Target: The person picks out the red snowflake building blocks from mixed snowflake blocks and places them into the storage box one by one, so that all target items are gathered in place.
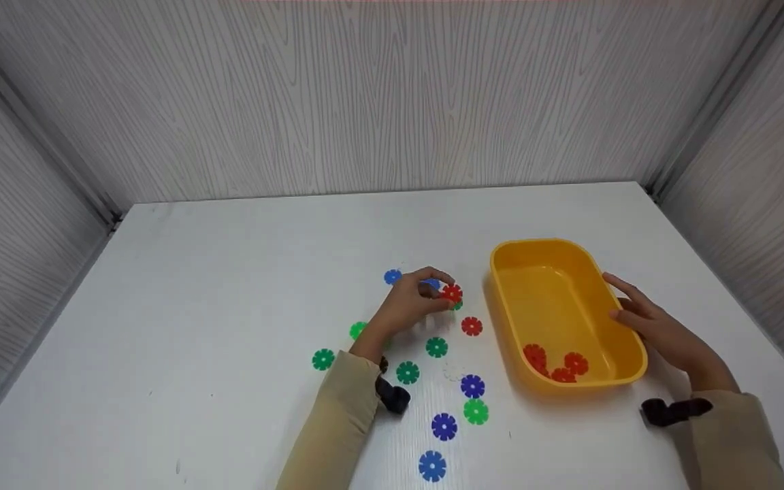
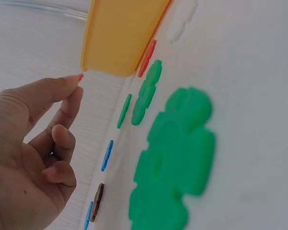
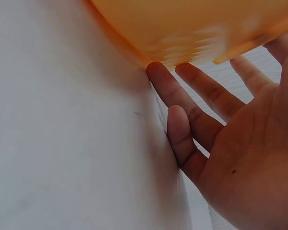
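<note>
My left hand (image 1: 405, 299) pinches a red notched disc (image 1: 456, 291) between thumb and forefinger, raised over the table left of the yellow tub (image 1: 545, 292). Only a sliver of that disc shows in the left wrist view. A green disc lies partly hidden beneath it. On the tub's right side, my right hand (image 1: 667, 337) holds the wall, thumb over the rim and fingers along the outside. In the right wrist view, fingertips (image 3: 158, 72) touch the tub's outer wall. Several red discs (image 1: 576, 363) lie in the tub's near end.
Another red disc (image 1: 471, 326) lies on the white table (image 1: 229, 306), between hand and tub. Green discs (image 1: 437, 347), purple discs (image 1: 444, 427) and blue discs (image 1: 432, 466) are scattered around the left forearm. A clear disc (image 1: 454, 371) is faintly visible. Wood-grain panels (image 1: 365, 102) enclose the table.
</note>
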{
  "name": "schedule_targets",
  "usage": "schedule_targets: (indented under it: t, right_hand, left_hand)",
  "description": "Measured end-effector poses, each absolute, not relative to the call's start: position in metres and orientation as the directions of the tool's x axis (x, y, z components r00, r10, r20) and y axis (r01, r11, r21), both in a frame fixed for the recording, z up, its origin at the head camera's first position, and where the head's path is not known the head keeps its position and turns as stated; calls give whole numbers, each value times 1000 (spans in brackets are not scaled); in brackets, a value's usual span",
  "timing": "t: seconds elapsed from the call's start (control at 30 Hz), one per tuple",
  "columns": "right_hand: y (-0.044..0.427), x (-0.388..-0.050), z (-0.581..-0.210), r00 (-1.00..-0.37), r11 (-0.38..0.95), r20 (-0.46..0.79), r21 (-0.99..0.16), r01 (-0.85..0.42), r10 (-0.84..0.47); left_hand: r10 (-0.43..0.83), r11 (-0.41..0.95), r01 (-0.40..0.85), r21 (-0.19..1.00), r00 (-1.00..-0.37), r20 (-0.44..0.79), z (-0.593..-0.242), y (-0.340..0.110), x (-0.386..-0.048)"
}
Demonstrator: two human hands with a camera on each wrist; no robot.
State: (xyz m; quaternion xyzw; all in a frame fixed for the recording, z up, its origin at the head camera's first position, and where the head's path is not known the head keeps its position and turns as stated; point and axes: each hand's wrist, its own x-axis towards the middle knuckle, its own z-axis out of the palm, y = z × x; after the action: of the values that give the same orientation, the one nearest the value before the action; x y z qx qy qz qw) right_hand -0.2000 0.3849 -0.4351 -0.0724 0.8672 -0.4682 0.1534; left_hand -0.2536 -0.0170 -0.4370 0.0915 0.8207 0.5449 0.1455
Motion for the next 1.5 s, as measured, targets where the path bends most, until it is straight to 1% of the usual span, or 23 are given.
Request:
schedule_targets:
  t: [0.2, 0.4, 0.57, 0.73, 0.87, 0.97, 1.1, 1.23, 1.33, 1.5]
  right_hand:
    - [384, -199, -435, -944, 543, -201, -839, 28, -262]
    - [385, -199, -434, -945, 555, -194, -831, 15, -264]
    - [385, -199, -434, -943, 541, -195, -841, 20, -269]
    - [386, -199, -434, -943, 544, -192, -839, 13, -273]
    - [387, -200, -435, -942, 545, -189, -838, 8, -277]
    - [387, -201, -435, -942, 551, -191, -834, 7, -277]
    - [388, -200, -434, -942, 564, -200, -825, 15, -268]
    - [388, -200, -434, -944, 573, -210, -819, 29, -253]
    - [387, -199, -433, -945, 571, -212, -820, 33, -249]
    - [384, -200, -432, -944, 556, -220, -830, 47, -248]
  left_hand:
    - [361, 283, 9, 959, -927, -98, -431, -15, -250]
    - [384, 235, 18, 972, -920, -76, -425, -11, -247]
    - [415, 201, 17, 979, -907, -70, -418, -4, -244]
    - [477, 158, 26, 987, -877, -53, -409, 10, -238]
    - [537, 84, 47, 995, -843, -5, -404, 20, -234]
    - [553, 44, 43, 998, -833, 12, -401, 27, -231]
    - [552, 53, 36, 998, -834, 1, -395, 38, -227]
    - [570, 101, 55, 993, -821, -13, -392, 48, -223]
    - [589, 124, 71, 990, -808, -16, -392, 56, -220]
    - [596, 149, 85, 985, -803, -21, -391, 65, -217]
